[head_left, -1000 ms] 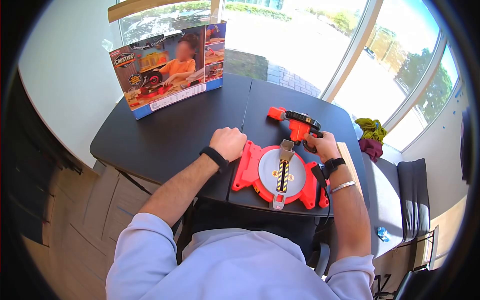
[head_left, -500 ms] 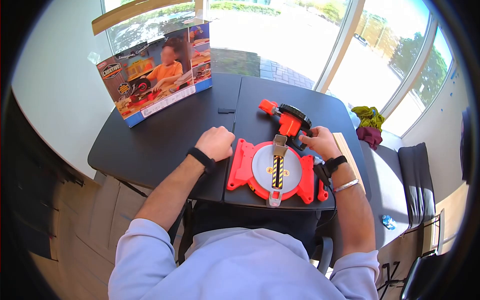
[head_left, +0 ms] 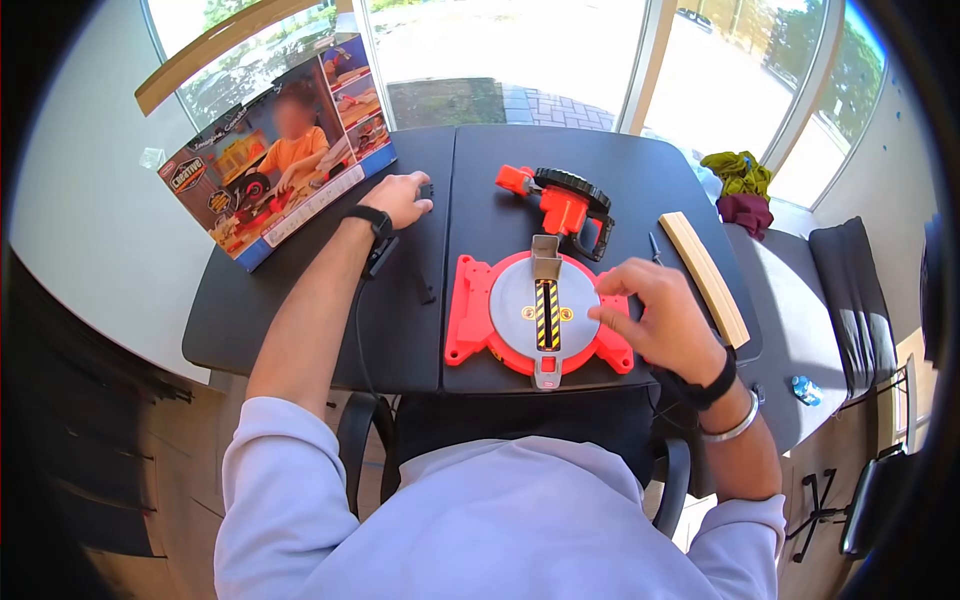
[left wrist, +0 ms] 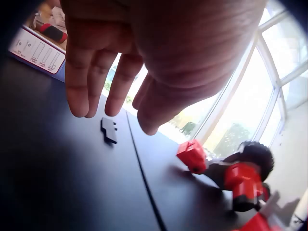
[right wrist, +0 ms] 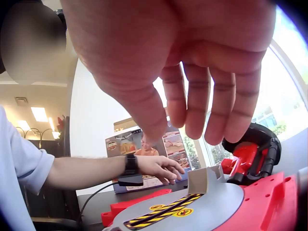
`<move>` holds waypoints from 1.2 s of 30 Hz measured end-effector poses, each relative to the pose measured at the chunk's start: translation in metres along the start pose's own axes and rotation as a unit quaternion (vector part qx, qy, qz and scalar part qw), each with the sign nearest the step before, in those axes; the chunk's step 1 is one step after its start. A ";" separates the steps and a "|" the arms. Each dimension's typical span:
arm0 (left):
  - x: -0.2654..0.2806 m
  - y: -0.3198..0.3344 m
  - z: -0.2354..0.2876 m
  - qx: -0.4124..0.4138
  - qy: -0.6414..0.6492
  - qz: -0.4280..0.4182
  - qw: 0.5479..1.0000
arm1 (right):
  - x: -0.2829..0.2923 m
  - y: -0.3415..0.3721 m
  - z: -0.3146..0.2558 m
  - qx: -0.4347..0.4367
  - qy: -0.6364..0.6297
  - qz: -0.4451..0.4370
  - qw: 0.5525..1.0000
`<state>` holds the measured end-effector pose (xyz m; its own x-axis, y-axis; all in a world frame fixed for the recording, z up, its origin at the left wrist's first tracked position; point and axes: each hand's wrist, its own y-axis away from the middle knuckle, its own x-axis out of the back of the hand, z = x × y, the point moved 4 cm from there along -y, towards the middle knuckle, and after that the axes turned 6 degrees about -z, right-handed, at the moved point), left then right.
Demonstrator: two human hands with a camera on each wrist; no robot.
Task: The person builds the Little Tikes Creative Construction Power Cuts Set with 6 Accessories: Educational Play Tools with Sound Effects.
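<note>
My left hand [head_left: 398,198] reaches over the table beside the printed box. Its fingers hang loosely above a small flat dark piece with two pegs [left wrist: 109,130], close over it in the left wrist view. My right hand [head_left: 660,315], fingers loosely bent and holding nothing, hovers over the right side of a toy miter saw base. That base has red side wings [head_left: 466,315] and a grey round turntable [head_left: 510,320] with a striped slot. Behind it lies the red and black toy saw head [head_left: 565,212], apart from both hands.
The toy's box [head_left: 265,165] stands at the back left. Pale wooden strips [head_left: 705,280] lie along the right side, with a slim dark object [head_left: 655,247] beside them. A seam divides the black table [head_left: 415,340]. Chair armrests flank the person.
My right hand has let go of the saw head's handle and drawn back over the base. The left hand has moved forward from beside the base to the small dark piece, its fingers opening.
</note>
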<state>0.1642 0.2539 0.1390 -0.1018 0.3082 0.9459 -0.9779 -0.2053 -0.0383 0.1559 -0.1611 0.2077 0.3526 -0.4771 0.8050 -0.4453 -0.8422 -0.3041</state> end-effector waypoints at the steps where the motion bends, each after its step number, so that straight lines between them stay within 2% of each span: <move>1: -0.004 -0.006 0.000 -0.003 -0.002 -0.002 1.000 | -0.001 0.005 -0.008 0.030 0.010 -0.009 0.999; 3: -0.015 -0.020 0.000 0.046 -0.085 -0.008 0.995 | -0.001 0.013 -0.015 0.035 0.021 -0.016 0.999; 4: -0.017 -0.022 0.005 0.023 -0.103 0.024 0.994 | -0.003 0.017 -0.017 0.067 0.015 -0.025 0.997; 5: -0.018 -0.029 0.008 0.015 -0.107 0.020 0.994 | -0.004 0.021 -0.020 0.098 0.009 -0.034 0.995; 7: -0.023 -0.040 0.011 0.063 -0.142 -0.052 0.987 | -0.003 0.027 -0.023 0.086 -0.011 -0.034 0.996; 8: -0.024 -0.040 0.015 0.041 -0.111 -0.010 0.993 | -0.003 0.029 -0.026 0.091 -0.011 -0.050 0.995; 11: -0.027 -0.046 0.028 0.020 -0.160 -0.046 0.986 | -0.006 0.034 -0.029 0.112 -0.007 -0.059 0.992; 15: -0.015 -0.028 0.049 -0.012 -0.159 -0.028 0.987 | -0.014 0.039 -0.027 0.147 -0.010 -0.047 0.988; 17: 0.000 -0.018 0.066 -0.050 -0.072 -0.014 0.996 | -0.014 0.040 -0.021 0.149 -0.011 -0.042 0.988; 19: 0.017 -0.002 0.084 -0.067 -0.033 -0.025 0.997 | -0.014 0.041 -0.017 0.144 -0.015 -0.038 0.989; 21: 0.034 0.020 0.111 -0.183 -0.020 -0.031 0.982 | -0.012 0.040 -0.012 0.130 -0.003 -0.037 0.991; 22: 0.042 0.033 0.123 -0.185 -0.022 -0.041 0.982 | -0.011 0.040 -0.011 0.134 0.009 -0.030 0.990; 24: 0.054 0.059 0.146 -0.216 -0.117 -0.030 0.969 | -0.013 0.040 -0.010 0.133 0.020 -0.016 0.991; 26: 0.057 0.082 0.162 -0.218 -0.082 -0.062 0.971 | -0.017 0.042 -0.010 0.131 0.040 -0.005 0.991; 27: 0.056 0.089 0.166 -0.216 -0.046 -0.088 0.971 | -0.019 0.043 -0.010 0.130 0.039 0.001 0.991; 28: 0.046 0.088 0.156 -0.269 0.004 -0.102 0.958 | -0.022 0.043 -0.009 0.130 0.046 -0.010 0.990; 29: 0.041 0.092 0.154 -0.287 0.011 -0.114 0.951 | -0.024 0.043 -0.009 0.130 0.053 -0.020 0.990; 34: 0.025 0.103 0.144 -0.287 0.079 -0.117 0.947 | -0.023 0.049 0.000 0.094 0.059 0.002 0.994; 36: 0.021 0.100 0.139 -0.302 0.044 -0.131 0.943 | -0.022 0.052 0.000 0.090 0.048 0.009 0.995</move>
<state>0.0899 0.1111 0.1997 0.1691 0.3562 0.9190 -0.8943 0.4473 -0.0088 0.1245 -0.1940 0.1741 0.2613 -0.4733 0.8413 -0.2937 -0.8692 -0.3978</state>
